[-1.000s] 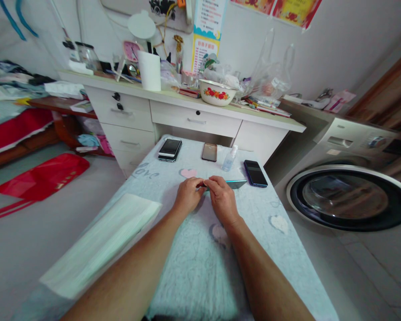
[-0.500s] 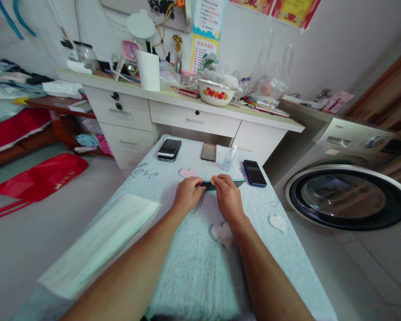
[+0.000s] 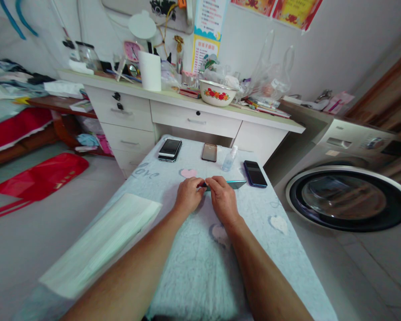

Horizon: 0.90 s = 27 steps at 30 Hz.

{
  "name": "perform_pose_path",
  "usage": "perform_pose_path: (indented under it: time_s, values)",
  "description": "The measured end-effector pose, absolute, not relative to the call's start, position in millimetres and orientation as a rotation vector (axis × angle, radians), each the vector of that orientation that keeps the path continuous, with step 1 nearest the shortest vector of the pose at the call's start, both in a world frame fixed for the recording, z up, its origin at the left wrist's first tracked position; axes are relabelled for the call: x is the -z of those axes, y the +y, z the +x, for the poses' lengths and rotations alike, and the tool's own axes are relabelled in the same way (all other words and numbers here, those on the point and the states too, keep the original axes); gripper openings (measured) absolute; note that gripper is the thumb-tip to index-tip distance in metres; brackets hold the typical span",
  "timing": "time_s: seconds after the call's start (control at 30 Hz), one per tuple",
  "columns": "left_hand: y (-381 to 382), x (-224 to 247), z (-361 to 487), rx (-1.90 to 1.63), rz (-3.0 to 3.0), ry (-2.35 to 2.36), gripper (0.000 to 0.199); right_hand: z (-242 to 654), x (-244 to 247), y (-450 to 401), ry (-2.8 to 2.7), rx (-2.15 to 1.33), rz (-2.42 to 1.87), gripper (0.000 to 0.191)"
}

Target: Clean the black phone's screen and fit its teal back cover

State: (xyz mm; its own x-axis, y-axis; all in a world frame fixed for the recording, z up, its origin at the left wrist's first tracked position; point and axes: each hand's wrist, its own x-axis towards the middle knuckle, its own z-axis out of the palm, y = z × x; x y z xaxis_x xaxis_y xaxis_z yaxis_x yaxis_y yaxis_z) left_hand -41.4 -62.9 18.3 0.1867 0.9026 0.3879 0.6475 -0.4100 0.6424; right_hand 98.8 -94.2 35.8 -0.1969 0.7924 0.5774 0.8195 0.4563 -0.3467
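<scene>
A thin smartphone (image 3: 237,184) with a blue-green edge is held tilted on its side above the cloth-covered table (image 3: 194,272). My left hand (image 3: 188,195) grips its left end between thumb and fingers. My right hand (image 3: 223,198) is closed in a pinch at the phone's upper edge, close to the left fingertips; what it pinches is hidden. Beyond the hands stand a clear spray bottle (image 3: 228,161) and a brownish phone case (image 3: 209,152). To the right lies a dark phone (image 3: 255,173) with a blue rim. Stacked phones (image 3: 170,149) rest at the far left.
A folded pale cloth or paper (image 3: 102,245) lies along the table's left side. Behind is a white desk (image 3: 194,119) bearing a flowered bowl (image 3: 217,94) and a paper roll (image 3: 149,71). A washing machine (image 3: 345,142) stands right; a red bag (image 3: 42,178) lies on the floor.
My right hand has slid left along the phone's upper edge, toward my left hand. The left hand keeps its grip, and the phone stays nearly in place.
</scene>
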Motion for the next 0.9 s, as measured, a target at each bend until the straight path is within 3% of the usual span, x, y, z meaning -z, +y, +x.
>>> perform_pose_path:
  time_s: [0.9]
  values:
    - [-61.5,-12.9,-40.7,-1.090,2.126,1.454,0.010,108.1,-32.5,-89.0,-1.778,-0.058,-1.270,0.025]
